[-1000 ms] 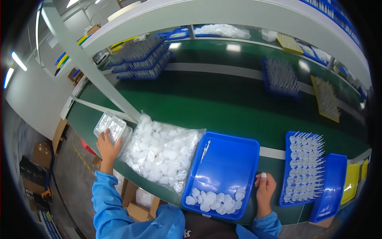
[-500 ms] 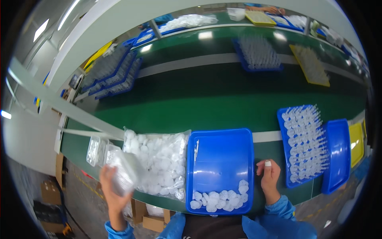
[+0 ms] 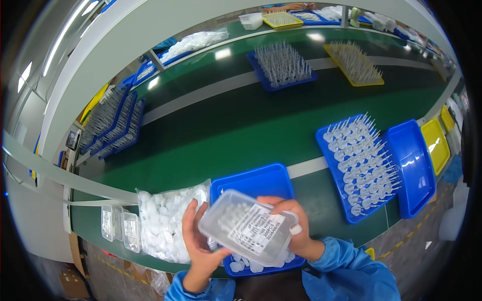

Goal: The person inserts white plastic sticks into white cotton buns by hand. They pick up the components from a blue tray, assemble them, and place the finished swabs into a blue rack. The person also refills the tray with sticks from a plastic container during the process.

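A clear plastic box (image 3: 218,213) with a white printed label is held up, tilted, above the near end of a blue tray (image 3: 251,173). My left hand (image 3: 201,256) closes about its left end, thumb at the lower edge. From the right side my right hand (image 3: 301,231) grips it, a white wrap on one digit. Small pale pieces show dimly through the box wall. Below it, several white translucent round pieces (image 3: 256,267) lie in the tray, partly hidden by the box and hands. A clear bag (image 3: 165,226) full of similar white pieces lies beside my left hand.
Two labelled clear boxes (image 3: 131,232) stand left of the bag. To the right sit a blue tray of upright stemmed pieces (image 3: 359,165), another blue tray (image 3: 409,165) and a yellow tray (image 3: 434,145). Stacked filled trays (image 3: 113,123) stand far left; a frame post (image 3: 100,183) crosses the left side.
My left hand has brought the clear box from beside the bag to above the blue tray. My right hand has moved left and taken hold of it too. The view has shifted.
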Motion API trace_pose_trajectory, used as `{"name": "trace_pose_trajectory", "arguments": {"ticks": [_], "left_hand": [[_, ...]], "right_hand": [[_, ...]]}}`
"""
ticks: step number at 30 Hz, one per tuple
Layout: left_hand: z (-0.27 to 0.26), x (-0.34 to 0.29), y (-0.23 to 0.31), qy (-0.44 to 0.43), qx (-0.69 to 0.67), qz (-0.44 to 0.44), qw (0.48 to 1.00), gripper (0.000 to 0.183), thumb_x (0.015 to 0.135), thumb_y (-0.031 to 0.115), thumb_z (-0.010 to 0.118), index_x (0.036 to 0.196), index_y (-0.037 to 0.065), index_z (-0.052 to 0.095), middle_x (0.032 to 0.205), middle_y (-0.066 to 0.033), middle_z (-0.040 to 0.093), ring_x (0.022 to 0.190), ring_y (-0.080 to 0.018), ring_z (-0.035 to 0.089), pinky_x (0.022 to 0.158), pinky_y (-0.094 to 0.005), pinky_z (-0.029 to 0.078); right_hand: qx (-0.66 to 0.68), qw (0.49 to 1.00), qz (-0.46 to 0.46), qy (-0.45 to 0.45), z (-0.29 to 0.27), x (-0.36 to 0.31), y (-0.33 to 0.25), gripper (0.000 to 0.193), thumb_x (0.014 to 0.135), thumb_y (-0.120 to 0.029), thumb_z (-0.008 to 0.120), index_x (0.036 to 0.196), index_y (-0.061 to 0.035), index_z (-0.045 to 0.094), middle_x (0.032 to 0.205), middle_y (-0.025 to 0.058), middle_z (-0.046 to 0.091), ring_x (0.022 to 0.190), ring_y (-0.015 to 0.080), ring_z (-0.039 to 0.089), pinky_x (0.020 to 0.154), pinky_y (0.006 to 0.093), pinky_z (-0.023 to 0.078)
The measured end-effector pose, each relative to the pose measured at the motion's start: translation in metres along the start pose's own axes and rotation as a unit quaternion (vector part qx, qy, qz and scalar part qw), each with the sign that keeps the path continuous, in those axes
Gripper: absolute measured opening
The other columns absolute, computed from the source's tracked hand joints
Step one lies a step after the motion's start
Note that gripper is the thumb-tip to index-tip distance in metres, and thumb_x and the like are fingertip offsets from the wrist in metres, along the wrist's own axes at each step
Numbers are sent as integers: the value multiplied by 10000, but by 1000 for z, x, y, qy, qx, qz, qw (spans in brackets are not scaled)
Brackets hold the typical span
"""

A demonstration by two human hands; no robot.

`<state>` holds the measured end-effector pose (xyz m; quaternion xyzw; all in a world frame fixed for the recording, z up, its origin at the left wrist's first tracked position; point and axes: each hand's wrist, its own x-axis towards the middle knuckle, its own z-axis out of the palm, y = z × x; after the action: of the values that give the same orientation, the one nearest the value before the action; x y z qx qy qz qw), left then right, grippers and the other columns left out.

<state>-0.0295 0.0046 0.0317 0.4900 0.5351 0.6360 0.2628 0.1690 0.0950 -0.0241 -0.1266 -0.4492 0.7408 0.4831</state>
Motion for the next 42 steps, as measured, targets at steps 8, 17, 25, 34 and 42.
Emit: {"name": "trace_pose_trajectory", "arguments": {"ticks": [8,17,25,34,42], "left_hand": [[18,-35,-48,50,-457,-290,839,864,1083,718,337,1653,72,392,1603,-227,527,1434,-421,558,1184,-572,483],[50,-36,-53,116,-350,-323,872,913,1032,724,566,1621,49,391,1566,-187,533,1431,-331,561,1208,-474,462],[62,-21,-60,92,-318,-273,903,913,1026,722,579,1613,48,397,1554,-182,539,1422,-324,566,1200,-468,468],[75,-36,-60,89,-299,-259,914,913,1019,720,594,1604,46,403,1540,-176,546,1413,-316,571,1191,-461,473],[76,-37,-58,90,-294,-246,919,913,1013,718,607,1597,45,409,1528,-171,552,1405,-309,576,1182,-455,478]], "right_hand": [[-448,872,-129,-148,-12,12,-23,720,869,-636,811,1279,-65,654,1551,233,543,1466,452,490,1208,541,375],[-519,798,-258,-166,34,37,-14,753,886,-537,751,1440,-35,667,1582,207,573,1456,422,560,1138,548,500],[-550,767,-290,-160,41,47,-6,597,953,-472,660,1363,-44,730,1443,174,698,1305,353,698,1065,460,583],[-530,787,-261,-179,25,44,-20,506,872,-275,664,1317,-55,765,1387,149,739,1241,316,742,1023,393,614],[-504,812,-246,-164,31,50,-29,431,943,-316,663,1249,-40,787,1294,154,775,1186,329,763,966,400,633]]}}
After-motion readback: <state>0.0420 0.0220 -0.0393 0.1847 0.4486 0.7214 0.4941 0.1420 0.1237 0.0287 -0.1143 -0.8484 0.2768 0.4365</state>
